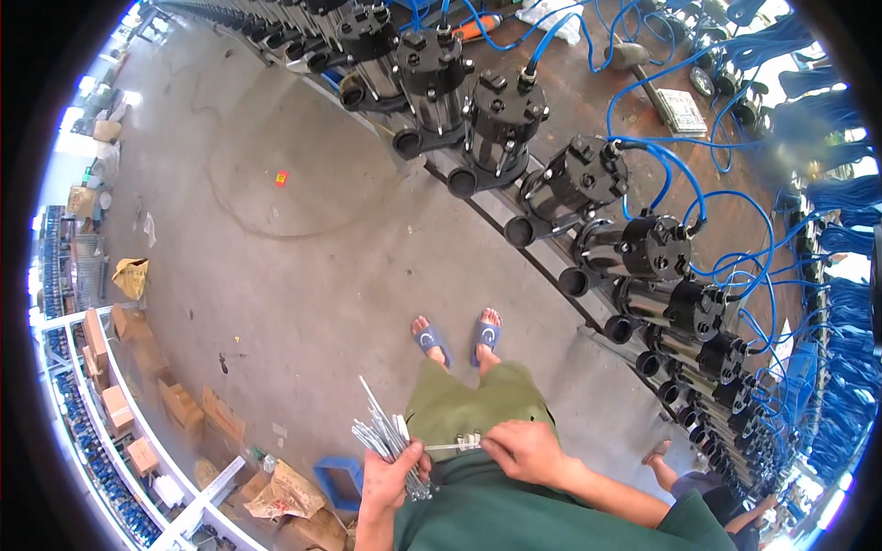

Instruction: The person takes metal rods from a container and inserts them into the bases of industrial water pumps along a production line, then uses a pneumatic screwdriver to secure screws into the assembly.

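Note:
My left hand (388, 479) is closed around a bundle of long, thin metal rods (379, 433). Their ends fan out above and below the fist. A thin light strip (443, 447) runs from beside my left thumb toward several small pale pieces (469, 441) in front of my waist. Beside these pieces, my right hand (528, 452) has its fingers pinched together; what they hold, if anything, is hidden. Up and to the right, a long row of black cylindrical pumps (588, 174) with blue cables stands along a bench edge.
Blue cables (767, 248) loop over the brown bench (574, 87), where a white booklet (682, 112) lies. Cartons and a blue crate (340, 484) sit at lower left by a white-framed shelf (138, 386). Another person (703, 496) is at lower right, beside the pump row.

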`<control>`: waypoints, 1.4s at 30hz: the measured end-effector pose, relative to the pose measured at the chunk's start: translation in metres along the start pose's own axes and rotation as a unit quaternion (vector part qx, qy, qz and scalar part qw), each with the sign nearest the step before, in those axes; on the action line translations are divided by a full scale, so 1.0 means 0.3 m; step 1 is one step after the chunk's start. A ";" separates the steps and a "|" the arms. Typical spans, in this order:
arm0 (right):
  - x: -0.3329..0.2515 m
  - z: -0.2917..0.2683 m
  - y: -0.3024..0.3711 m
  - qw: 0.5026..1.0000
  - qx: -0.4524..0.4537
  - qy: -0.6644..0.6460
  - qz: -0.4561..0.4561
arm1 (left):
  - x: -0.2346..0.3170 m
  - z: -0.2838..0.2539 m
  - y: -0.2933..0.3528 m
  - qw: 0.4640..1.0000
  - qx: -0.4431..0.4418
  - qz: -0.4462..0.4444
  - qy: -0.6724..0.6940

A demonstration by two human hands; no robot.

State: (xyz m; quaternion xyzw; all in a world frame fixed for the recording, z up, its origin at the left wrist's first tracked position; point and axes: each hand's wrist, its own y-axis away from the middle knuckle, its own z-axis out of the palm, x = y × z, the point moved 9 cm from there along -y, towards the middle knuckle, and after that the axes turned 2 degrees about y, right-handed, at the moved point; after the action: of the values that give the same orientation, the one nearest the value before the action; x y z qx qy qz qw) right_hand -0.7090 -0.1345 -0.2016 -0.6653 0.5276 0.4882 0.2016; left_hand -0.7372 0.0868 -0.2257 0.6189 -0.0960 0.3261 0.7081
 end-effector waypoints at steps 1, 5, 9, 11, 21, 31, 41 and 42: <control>0.024 0.010 0.000 0.999 0.021 -0.029 0.028 | -0.008 -0.021 -0.011 1.000 0.003 0.003 0.017; 0.347 0.215 0.062 0.939 0.046 -0.150 0.307 | -0.033 -0.128 -0.067 0.999 0.005 0.023 0.042; 0.827 0.519 -0.029 0.919 0.141 -0.095 0.355 | -0.190 -0.288 -0.336 0.999 -0.020 -0.021 0.027; 1.117 0.689 -0.121 0.898 0.182 -0.015 0.400 | -0.342 -0.388 -0.561 0.997 -0.040 -0.072 0.007; 2.462 1.669 -0.432 0.809 0.252 0.078 0.526 | -1.164 -0.989 -1.282 0.977 0.055 -0.147 0.142; 2.592 1.752 -0.511 0.819 0.288 0.184 0.461 | -1.216 -1.015 -1.326 0.977 0.107 -0.148 0.105; 1.123 1.264 -0.273 0.754 0.087 -0.496 0.423 | -0.748 -0.671 -0.740 0.994 0.095 -0.001 0.054; 0.895 1.116 -0.214 0.748 0.039 -0.512 0.420 | -0.659 -0.606 -0.641 0.995 0.094 -0.014 -0.004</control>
State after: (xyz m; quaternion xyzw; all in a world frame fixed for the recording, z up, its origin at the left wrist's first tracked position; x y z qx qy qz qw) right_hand -0.8064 0.0155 -0.5969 -0.0187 0.5898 0.7702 0.2422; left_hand -0.8262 0.1858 -0.5281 0.6855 -0.0595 0.3213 0.6507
